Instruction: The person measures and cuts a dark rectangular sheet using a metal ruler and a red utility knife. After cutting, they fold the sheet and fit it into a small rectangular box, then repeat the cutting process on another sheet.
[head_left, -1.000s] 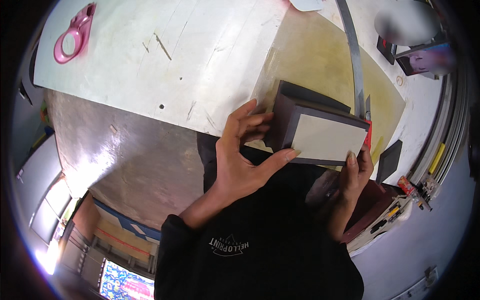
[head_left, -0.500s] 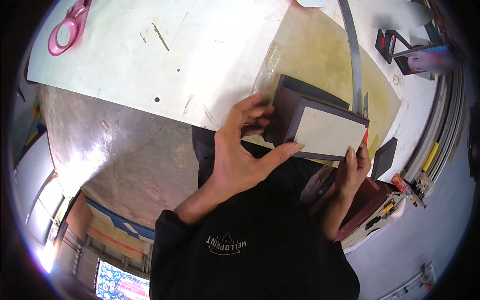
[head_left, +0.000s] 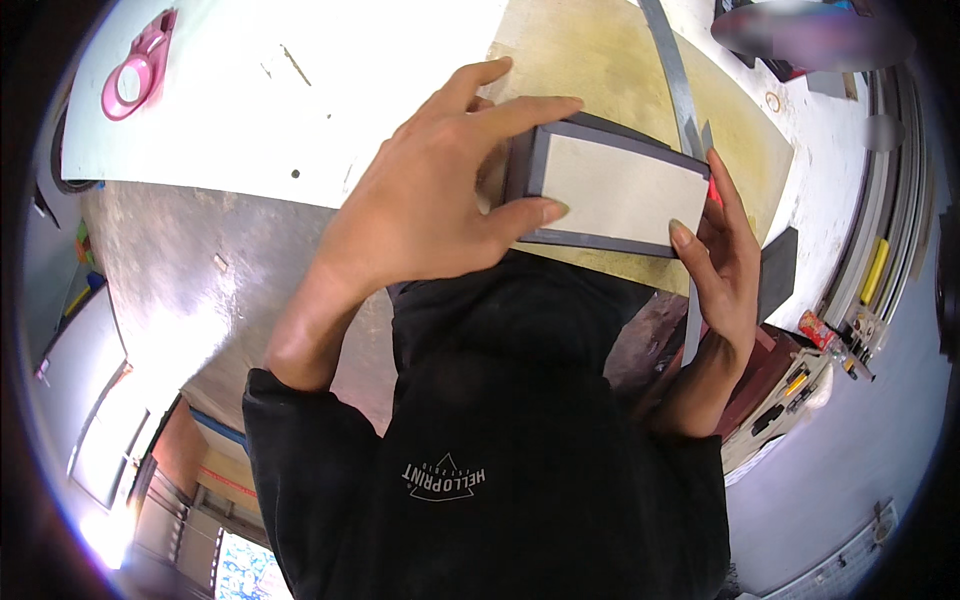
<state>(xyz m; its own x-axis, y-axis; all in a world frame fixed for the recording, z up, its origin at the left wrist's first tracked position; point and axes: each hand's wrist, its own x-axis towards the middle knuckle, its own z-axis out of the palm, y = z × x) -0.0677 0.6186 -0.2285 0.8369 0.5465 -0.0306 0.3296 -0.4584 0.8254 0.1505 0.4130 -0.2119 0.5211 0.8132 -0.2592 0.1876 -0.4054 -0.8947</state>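
A dark grey box point(head_left: 620, 192) with a cream panel on its upturned face is held in both hands over the edge of the worktable. My left hand point(head_left: 420, 185) spans its left end, thumb on the panel's edge and index finger along the far top edge. My right hand point(head_left: 725, 250) grips the right end, thumb on the near corner and index finger at the far corner. The box's underside and some fingers behind it are hidden. Just past its right end, a bit of something red point(head_left: 714, 190) shows.
Beneath the box lies a yellowish translucent mat point(head_left: 590, 50) on the white table point(head_left: 400, 60). A long metal ruler point(head_left: 675, 80) crosses the mat. A pink tape dispenser point(head_left: 130, 85) sits far left. A dark flat piece point(head_left: 778, 275) lies right of my right hand.
The box has moved farther from my body and slightly left. My left hand has come farther around its left end, its index finger now on the far edge. The right hand moved along with it.
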